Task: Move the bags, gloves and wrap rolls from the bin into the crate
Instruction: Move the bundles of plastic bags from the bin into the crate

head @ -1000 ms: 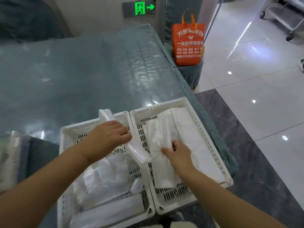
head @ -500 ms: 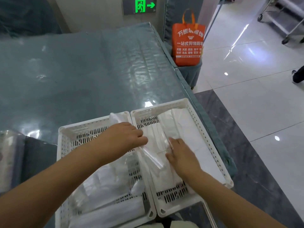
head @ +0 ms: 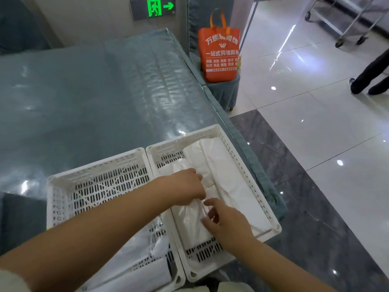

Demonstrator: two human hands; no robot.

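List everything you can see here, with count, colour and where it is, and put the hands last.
bin: one, white, slotted, left on the table.
crate: one, white, slotted, right, touching the bin.
clear packet: one, see-through, in the crate's left part, under both hands.
white folded packs: at least two, white, lengthwise in the crate's right part.
packets left in bin: count unclear, white and clear, near end of the bin.
table: one, grey-green under shiny film.
tote bag: one, orange, on a skirted stand past the table.
exit sign: one, green, on the wall.
trolley: one, metal, far right.
person's legs: dark, right edge.
left hand: on the clear packet.
right hand: fingers curled at the packet's near end.
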